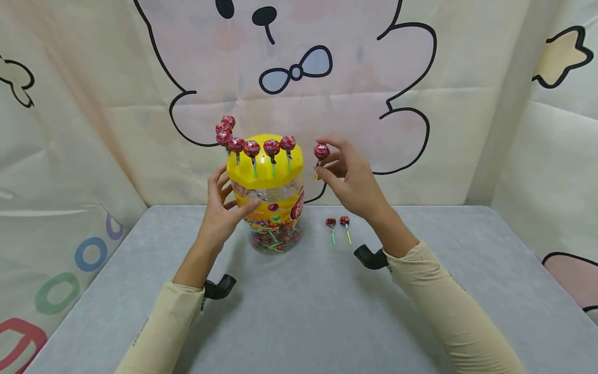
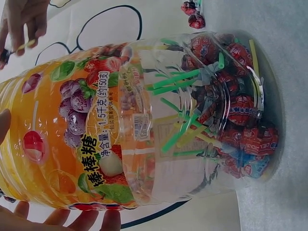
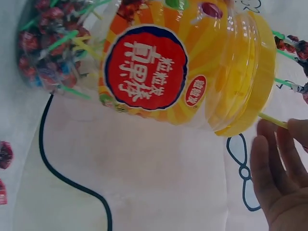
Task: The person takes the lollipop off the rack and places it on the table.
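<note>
The right hand (image 1: 347, 174) is pinching a lollipop (image 1: 322, 151), thumb and fingers drawn nearly together about it, the wrapped red head standing uppermost at the fingertips. The lollipop is likely proving light and hard-headed, its wrapper slick; the thin stick, probably stiff yet bendable, is offering the best hold close beneath the head. The left hand (image 1: 223, 215) is gripping the jar (image 1: 275, 200) from the side, thumb lying across the front and fingers spreading widely around the wall. The clear wall is appearing smooth and somewhat slippery; a broad hold just below the lid (image 1: 261, 179) is seeming surest.

To the right of the left hand, the jar is holding a loose heap of lollipops (image 1: 275, 240) at its bottom. Above that hand, the yellow lid is bearing a curved row of lollipops (image 1: 252, 149). Below the right hand, two lollipops (image 1: 344, 221) are lying on the surface (image 1: 299, 311).
</note>
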Motion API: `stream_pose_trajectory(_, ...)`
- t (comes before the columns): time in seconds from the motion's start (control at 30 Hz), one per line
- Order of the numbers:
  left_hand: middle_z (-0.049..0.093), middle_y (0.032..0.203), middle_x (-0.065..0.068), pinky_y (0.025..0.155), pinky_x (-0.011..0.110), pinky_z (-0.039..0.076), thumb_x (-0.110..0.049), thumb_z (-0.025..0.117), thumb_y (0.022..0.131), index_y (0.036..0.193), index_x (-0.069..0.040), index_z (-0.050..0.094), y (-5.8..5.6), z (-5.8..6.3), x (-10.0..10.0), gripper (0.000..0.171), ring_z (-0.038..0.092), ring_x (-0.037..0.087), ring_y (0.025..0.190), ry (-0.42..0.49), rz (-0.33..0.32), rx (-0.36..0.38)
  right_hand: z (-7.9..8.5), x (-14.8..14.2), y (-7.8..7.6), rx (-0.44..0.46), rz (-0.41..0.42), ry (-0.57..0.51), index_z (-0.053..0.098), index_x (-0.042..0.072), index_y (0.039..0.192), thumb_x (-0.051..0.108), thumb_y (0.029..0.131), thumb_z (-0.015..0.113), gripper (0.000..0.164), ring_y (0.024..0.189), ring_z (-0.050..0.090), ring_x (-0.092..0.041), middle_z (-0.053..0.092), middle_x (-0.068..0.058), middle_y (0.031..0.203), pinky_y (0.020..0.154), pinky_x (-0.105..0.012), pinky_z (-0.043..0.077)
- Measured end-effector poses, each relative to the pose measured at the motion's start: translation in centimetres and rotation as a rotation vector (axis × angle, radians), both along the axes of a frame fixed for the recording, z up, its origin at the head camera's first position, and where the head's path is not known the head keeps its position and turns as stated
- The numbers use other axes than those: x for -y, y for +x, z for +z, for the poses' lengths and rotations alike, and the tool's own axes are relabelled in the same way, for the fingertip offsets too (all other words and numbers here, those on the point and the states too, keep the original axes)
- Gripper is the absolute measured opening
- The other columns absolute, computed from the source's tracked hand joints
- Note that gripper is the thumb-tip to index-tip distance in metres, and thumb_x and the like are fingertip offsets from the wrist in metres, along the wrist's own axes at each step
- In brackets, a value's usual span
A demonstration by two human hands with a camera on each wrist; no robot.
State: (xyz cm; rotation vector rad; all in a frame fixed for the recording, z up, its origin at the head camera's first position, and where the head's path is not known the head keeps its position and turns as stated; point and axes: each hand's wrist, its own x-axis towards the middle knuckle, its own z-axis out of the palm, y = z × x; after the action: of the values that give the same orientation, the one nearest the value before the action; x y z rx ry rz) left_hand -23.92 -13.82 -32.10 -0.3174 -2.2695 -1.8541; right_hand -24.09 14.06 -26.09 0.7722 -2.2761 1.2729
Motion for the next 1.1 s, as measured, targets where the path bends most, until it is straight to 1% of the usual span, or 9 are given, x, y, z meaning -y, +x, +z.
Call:
stream_pose_trajectory(0.13,0.021,0.162,0.002,0.116,0.054,0.028,-0.02,0.074,0.09,0.154,-0.036,0.012,0.0,0.0,0.0,0.091,0.025,0.026,0.147,-0.009,-0.004,-0.003,-1.2,-0.7,1.1,0.048,-0.014,0.052,0.042,0.024,0.144,0.01,0.096,0.065,0.055,0.091,0.072,-0.021,0.068,-0.008,0.108,0.085,-0.038,0.06)
stream_pose_trajectory(0.3,0.021,0.161,0.001,0.116,0.053,0.028,-0.02,0.074,0.09,0.154,-0.037,0.011,0.0,0.1,0.0,0.091,0.025,0.026,0.148,-0.016,-0.005,0.003,-2.6,-1.7,2.0,0.1,-0.041,0.056,0.042,0.029,0.144,0.011,0.097,0.064,0.056,0.094,0.072,-0.023,0.068,-0.009,0.107,0.084,-0.042,0.059)
stream_pose_trajectory(0.43,0.021,0.161,0.001,0.115,0.052,0.029,-0.018,0.073,0.091,0.154,-0.037,0.011,0.0,0.1,0.1,0.091,0.025,0.025,0.147,-0.015,-0.007,-0.001,-3.9,-2.6,2.4,0.107,-0.051,0.046,0.044,0.028,0.143,0.01,0.096,0.065,0.055,0.092,0.073,-0.022,0.07,-0.009,0.104,0.08,-0.035,0.059)
stream_pose_trajectory(0.57,0.022,0.161,0.0,0.114,0.052,0.029,-0.018,0.073,0.091,0.154,-0.037,0.011,-0.1,0.0,0.2,0.091,0.025,0.024,0.147,-0.018,-0.011,-0.01,-4.9,-3.5,2.3,0.1,-0.054,0.06,0.044,0.027,0.143,0.011,0.096,0.066,0.055,0.091,0.073,-0.018,0.071,-0.006,0.101,0.078,-0.027,0.058)
stream_pose_trajectory(0.63,0.022,0.161,0.0,0.114,0.052,0.029,-0.021,0.074,0.09,0.154,-0.037,0.011,-0.1,0.0,0.2,0.091,0.026,0.024,0.147,-0.02,-0.01,-0.012,-5.0,-3.8,2.2,0.108,-0.048,0.068,0.043,0.028,0.144,0.012,0.096,0.066,0.055,0.091,0.073,-0.017,0.071,-0.005,0.101,0.08,-0.028,0.058)
stream_pose_trajectory(0.8,0.021,0.161,0.0,0.115,0.053,0.028,-0.025,0.074,0.09,0.154,-0.038,0.011,0.1,0.2,0.2,0.091,0.025,0.025,0.147,-0.025,-0.009,-0.013,-4.8,-4.5,2.0,0.149,-0.038,0.108,0.043,0.026,0.143,0.011,0.095,0.066,0.055,0.091,0.072,-0.019,0.072,-0.008,0.102,0.084,-0.04,0.058)
stream_pose_trajectory(0.9,0.021,0.161,0.001,0.116,0.054,0.027,-0.025,0.074,0.09,0.154,-0.038,0.01,0.1,0.1,0.1,0.091,0.024,0.025,0.148,-0.028,-0.012,-0.011,-4.9,-4.9,1.9,0.182,-0.052,0.146,0.044,0.025,0.143,0.012,0.095,0.067,0.055,0.09,0.072,-0.02,0.072,-0.008,0.102,0.087,-0.045,0.057)
stream_pose_trajectory(1.0,0.021,0.161,0.001,0.116,0.053,0.027,-0.025,0.074,0.09,0.154,-0.037,0.01,0.2,0.1,0.1,0.09,0.024,0.025,0.148,-0.027,-0.014,-0.006,-5.1,-5.4,1.7,0.215,-0.064,0.155,0.045,0.027,0.142,0.013,0.095,0.068,0.054,0.091,0.071,-0.022,0.073,-0.007,0.101,0.091,-0.046,0.056)
stream_pose_trajectory(1.1,0.021,0.161,0.001,0.116,0.053,0.028,-0.025,0.074,0.091,0.154,-0.037,0.01,0.2,0.1,0.1,0.09,0.024,0.025,0.148,-0.027,-0.014,-0.002,-5.3,-5.8,1.4,0.237,-0.075,0.153,0.045,0.028,0.142,0.016,0.096,0.067,0.053,0.092,0.071,-0.023,0.073,-0.008,0.101,0.091,-0.046,0.055)
